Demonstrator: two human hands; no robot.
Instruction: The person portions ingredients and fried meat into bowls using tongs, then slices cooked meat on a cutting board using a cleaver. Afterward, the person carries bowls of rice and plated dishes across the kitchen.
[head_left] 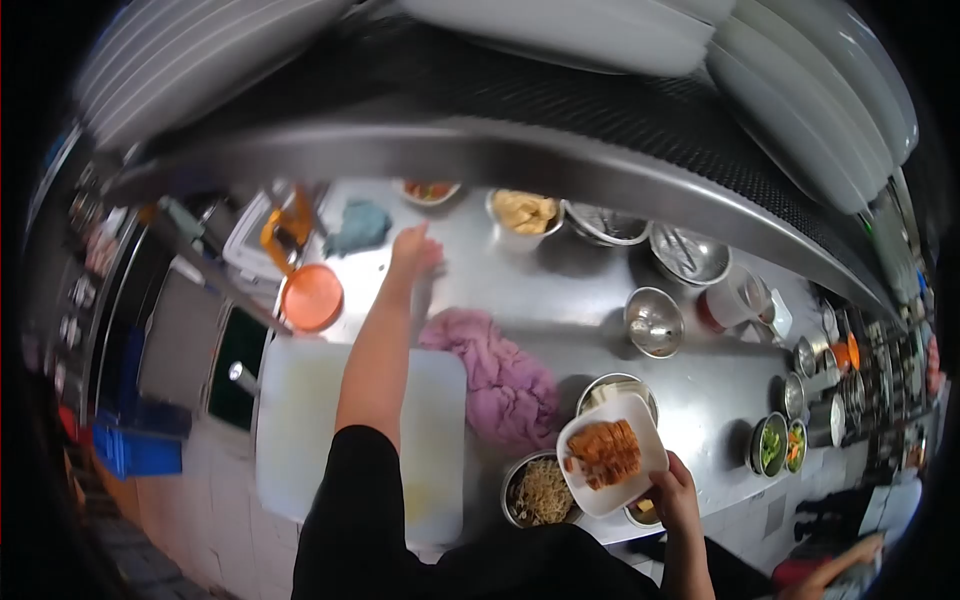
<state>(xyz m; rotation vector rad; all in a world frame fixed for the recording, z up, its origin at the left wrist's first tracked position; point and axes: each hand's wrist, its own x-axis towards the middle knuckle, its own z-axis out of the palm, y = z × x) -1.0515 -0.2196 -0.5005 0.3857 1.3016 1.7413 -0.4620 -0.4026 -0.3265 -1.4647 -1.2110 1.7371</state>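
Note:
My left hand (416, 250) reaches far forward over the steel counter, just below a bowl of red and green food (428, 190) and right of a blue-green cloth (360, 226). Its fingers are blurred, and I cannot make out whether they hold anything. At the lower right, my right hand (676, 492) grips the edge of a white square dish (645, 440) that carries sliced, orange-brown food (606, 452). The dish hangs over several metal bowls, one with bean sprouts (541, 494). A crumpled pink cloth (495, 380) lies between my arms, beside a white cutting board (360, 440).
A steel shelf (450, 145) stacked with white dishes crosses above the counter. An orange round object (311, 297) is at the left. Metal bowls (654, 322) and a clear container (735, 297) stand at the right. Another person's arm (850, 560) shows at the lower right.

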